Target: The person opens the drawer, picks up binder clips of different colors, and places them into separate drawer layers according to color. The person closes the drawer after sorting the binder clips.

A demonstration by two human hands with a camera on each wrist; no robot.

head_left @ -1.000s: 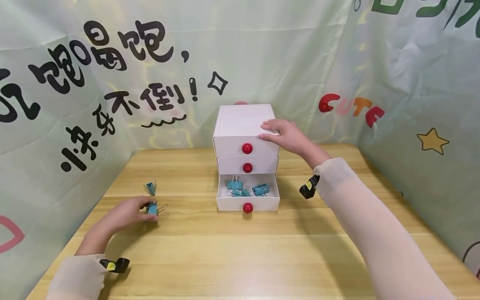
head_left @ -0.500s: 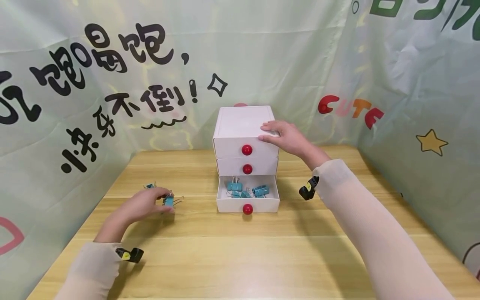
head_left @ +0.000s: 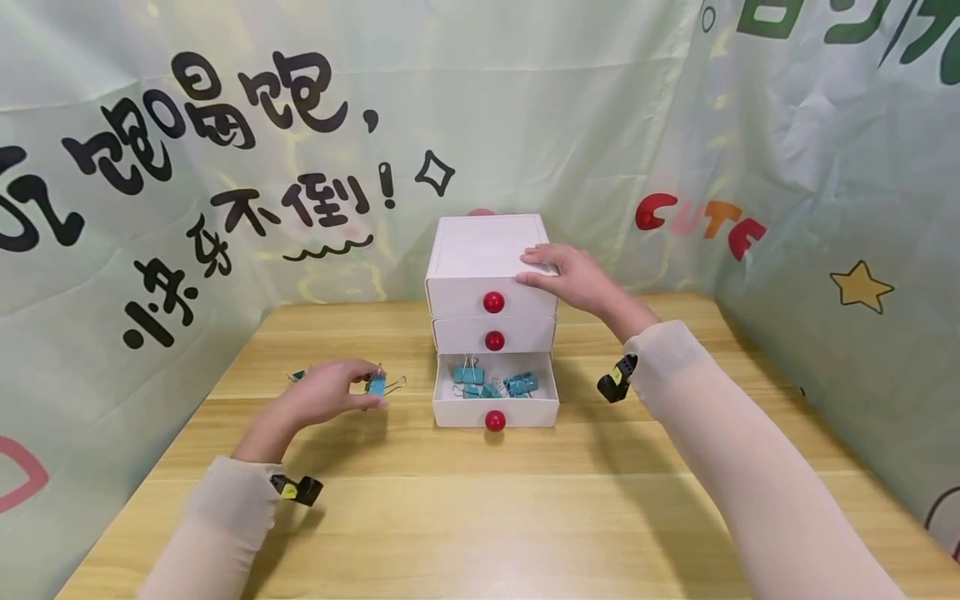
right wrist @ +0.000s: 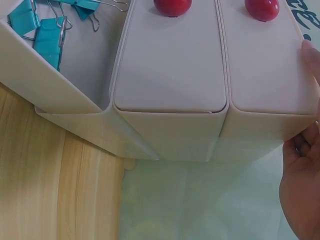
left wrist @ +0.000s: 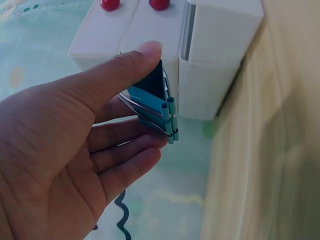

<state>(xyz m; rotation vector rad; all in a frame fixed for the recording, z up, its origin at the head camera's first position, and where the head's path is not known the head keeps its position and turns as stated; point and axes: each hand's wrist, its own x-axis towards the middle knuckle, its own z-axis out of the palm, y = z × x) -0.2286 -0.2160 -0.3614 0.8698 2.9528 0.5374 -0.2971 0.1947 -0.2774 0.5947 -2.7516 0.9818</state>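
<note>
My left hand (head_left: 330,393) pinches a teal binder clip (left wrist: 159,102) between thumb and fingers, above the table and left of the white drawer box (head_left: 491,246). The clip's wire handles stick out to the right. In the left wrist view the lower fingers curl loosely beneath it. At the box's upper right front corner, my right hand (head_left: 573,279) holds on, its thumb at the front face and other fingers over the top and side. The bottom drawer (head_left: 453,412) is pulled out, with several teal binder clips (right wrist: 49,42) inside. The upper two drawers are closed.
Another binder clip (head_left: 297,376) lies on the wooden table (head_left: 480,517), partly hidden behind my left hand. Red round knobs (head_left: 494,421) stick out from the drawers. A printed cloth (head_left: 585,125) hangs close behind the box and along both sides.
My left hand has moved right with the binder clip, away from the clip left on the table and nearer to the drawer box. The right hand stays at the box's corner.
</note>
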